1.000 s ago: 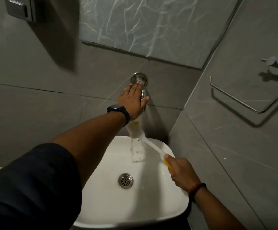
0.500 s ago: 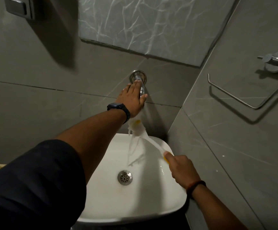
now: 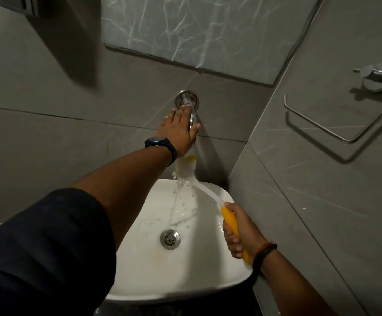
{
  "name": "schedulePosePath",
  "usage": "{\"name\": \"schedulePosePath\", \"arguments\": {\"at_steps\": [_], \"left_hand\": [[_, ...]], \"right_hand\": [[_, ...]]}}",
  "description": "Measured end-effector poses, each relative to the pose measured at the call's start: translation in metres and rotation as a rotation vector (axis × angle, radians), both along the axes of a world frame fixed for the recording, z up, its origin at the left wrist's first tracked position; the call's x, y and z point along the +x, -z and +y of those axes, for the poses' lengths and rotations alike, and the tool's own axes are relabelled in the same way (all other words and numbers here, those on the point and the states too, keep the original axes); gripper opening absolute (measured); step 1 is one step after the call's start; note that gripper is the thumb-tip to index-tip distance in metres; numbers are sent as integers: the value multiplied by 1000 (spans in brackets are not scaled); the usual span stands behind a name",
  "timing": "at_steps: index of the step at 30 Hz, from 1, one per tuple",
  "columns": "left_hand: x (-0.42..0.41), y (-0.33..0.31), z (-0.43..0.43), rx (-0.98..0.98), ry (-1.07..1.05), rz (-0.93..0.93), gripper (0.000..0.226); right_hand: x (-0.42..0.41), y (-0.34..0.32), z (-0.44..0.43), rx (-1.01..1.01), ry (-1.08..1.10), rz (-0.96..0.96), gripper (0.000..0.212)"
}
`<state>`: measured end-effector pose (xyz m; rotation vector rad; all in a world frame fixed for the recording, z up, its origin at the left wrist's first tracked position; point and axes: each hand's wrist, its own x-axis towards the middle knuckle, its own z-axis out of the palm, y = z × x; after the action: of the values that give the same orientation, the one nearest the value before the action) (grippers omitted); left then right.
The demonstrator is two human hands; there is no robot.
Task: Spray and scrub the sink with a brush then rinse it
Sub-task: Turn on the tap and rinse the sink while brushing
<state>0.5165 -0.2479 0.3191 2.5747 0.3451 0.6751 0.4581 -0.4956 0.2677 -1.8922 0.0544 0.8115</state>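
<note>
A white sink (image 3: 210,270) hangs in the corner of grey tiled walls, with a metal drain (image 3: 170,239) in its bowl. Above it a chrome wall tap (image 3: 187,101) runs, and water (image 3: 180,192) falls into the bowl. My left hand (image 3: 178,131) rests on the tap's handle, fingers wrapped over it. My right hand (image 3: 238,229) grips the yellow handle of a brush (image 3: 208,192). Its white bristle head sits under the tap in the stream, partly hidden by my left wrist.
A chrome towel ring (image 3: 336,128) and a hook fitting (image 3: 381,74) are fixed to the right wall. A marbled panel (image 3: 196,30) is set in the back wall above the tap. A metal box (image 3: 18,5) is at the top left.
The brush head stays under the running tap. My right hand has turned, so more of the yellow handle shows. The view has shifted slightly.
</note>
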Motion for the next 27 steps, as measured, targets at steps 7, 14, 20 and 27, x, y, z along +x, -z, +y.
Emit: {"name": "schedulePosePath", "arguments": {"at_steps": [7,14,20,27], "left_hand": [[-1,1,0,14,-12,6,62],[-2,-2,-4,-51,-23,18,64],[-8,-2,-8,-290,84,-3,76],[-5,-7,-32,3,-267,22,75]], "right_hand": [[-6,12,8,-474,-199,-798,65],[-2,6,5,98,64,47,64],[-3,3,5,22,57,-10,61],[-11,-6,7,-433,-62,-796,62]]}}
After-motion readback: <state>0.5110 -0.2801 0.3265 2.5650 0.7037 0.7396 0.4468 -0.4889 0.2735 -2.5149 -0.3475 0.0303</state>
